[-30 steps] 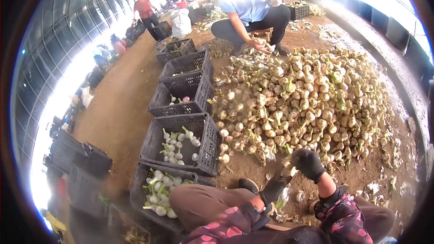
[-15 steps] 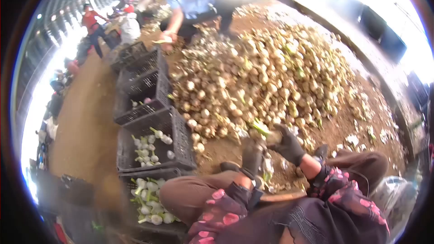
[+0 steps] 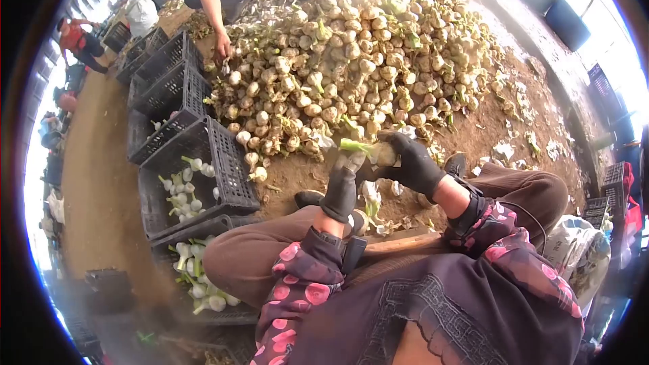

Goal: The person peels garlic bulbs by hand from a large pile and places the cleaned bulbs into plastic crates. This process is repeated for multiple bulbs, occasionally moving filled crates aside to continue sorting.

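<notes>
My right hand (image 3: 412,163), in a dark glove, is wrapped round a garlic bulb (image 3: 384,153) whose short green stem points left. My left hand (image 3: 341,186), gloved with pale fingertips, is closed at the stem end of the same bulb. Both hands are held above the ground in front of my lap. Beyond them spreads a large heap of garlic bulbs (image 3: 365,61). Peeled skins and a green-white stalk (image 3: 371,199) lie below the hands.
Black crates (image 3: 233,162) stand in a row at the left, the nearer ones with trimmed garlic (image 3: 203,287) inside. Another person's hand (image 3: 222,47) reaches to the heap's far left edge. A wooden piece (image 3: 402,244) lies before my lap; a white sack (image 3: 574,250) is at right.
The view has shifted, so the heap and crates sit further up and left. The other person's hand has lowered to the heap. My hands remain together at the bulb.
</notes>
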Motion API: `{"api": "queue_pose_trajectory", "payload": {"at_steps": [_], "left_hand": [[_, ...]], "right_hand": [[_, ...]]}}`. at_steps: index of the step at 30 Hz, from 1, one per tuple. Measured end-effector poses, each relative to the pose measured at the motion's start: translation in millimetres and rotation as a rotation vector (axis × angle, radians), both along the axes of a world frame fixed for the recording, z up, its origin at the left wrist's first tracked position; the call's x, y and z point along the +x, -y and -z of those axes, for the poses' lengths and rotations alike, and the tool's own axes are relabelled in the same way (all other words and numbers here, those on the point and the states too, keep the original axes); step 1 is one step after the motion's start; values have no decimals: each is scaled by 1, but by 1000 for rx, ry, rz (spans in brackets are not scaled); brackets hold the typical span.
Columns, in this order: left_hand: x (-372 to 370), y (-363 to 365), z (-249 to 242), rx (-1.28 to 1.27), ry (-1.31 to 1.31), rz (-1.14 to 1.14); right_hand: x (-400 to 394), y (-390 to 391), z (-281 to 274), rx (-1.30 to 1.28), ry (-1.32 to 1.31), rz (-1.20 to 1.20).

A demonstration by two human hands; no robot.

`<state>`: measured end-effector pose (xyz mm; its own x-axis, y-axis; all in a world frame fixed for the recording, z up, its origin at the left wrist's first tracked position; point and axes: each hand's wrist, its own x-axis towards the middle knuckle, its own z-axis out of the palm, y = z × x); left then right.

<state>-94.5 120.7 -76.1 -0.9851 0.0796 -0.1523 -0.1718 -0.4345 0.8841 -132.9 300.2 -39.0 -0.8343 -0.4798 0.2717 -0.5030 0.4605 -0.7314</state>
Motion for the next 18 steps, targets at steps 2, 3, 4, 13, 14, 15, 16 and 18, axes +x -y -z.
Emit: {"api": "queue_pose_trajectory", "payload": {"at_steps": [2, 3, 4, 13, 14, 15, 16, 18], "left_hand": [[-2, -1, 8, -156, -21, -14], [-2, -6, 10, -202, -19, -59], [-1, -10, 11, -248, -15, -103], [2, -16, -20, -137, -217, -25], [7, -14, -20, -436, -348, 40], [10, -18, -17, -375, -289, 42], [13, -20, -12, -317, -230, 45], [7, -6, -9, 116, -20, 160]], "right_hand": [[0, 2, -1, 3, -73, -20], [3, 4, -7, 75, -195, -25], [6, 6, -9, 147, -315, -29], [2, 13, 25, -821, 934, 86], [-1, 13, 59, -723, 714, 165], [-5, 13, 91, -605, 503, 272], [0, 12, 80, -612, 507, 286], [2, 8, 39, -728, 1042, 240]]}}
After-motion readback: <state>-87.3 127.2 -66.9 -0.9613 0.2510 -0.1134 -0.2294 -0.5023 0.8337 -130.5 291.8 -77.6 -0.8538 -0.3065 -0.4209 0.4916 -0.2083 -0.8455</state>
